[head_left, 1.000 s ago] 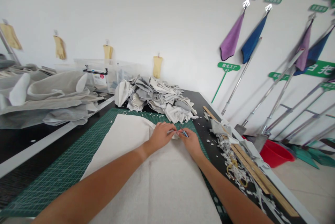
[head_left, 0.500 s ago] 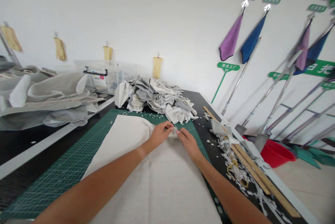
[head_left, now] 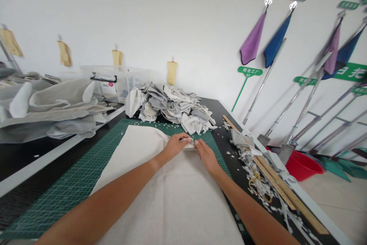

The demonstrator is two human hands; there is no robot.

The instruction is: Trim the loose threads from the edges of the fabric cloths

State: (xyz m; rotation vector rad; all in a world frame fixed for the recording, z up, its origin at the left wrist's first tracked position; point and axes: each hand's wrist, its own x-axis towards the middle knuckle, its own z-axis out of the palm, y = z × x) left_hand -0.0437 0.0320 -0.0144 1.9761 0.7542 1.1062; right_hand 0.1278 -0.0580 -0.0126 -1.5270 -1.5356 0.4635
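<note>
A large piece of off-white fabric (head_left: 172, 199) lies over a green cutting mat (head_left: 71, 184) and runs toward me. At its far edge my left hand (head_left: 176, 144) is closed, pinching a raised bit of the fabric between thumb and fingers. Just to the right, my right hand (head_left: 205, 153) pinches the same edge, fingers pressed together. A short stretch of lifted edge shows between the two hands. Whether anything small is also in the fingertips, I cannot make out.
A heap of grey and white cloth pieces (head_left: 172, 105) sits behind the mat. More folded grey fabric (head_left: 51, 107) is at left, near a clear plastic box (head_left: 109, 84). Wooden strips (head_left: 275, 180), gold-handled scissors (head_left: 255, 184) and scraps lie along the right edge.
My hands stay at the far edge of the fabric, with only a slight shift of the fingers. The lifted edge between them shows a little more curled.
</note>
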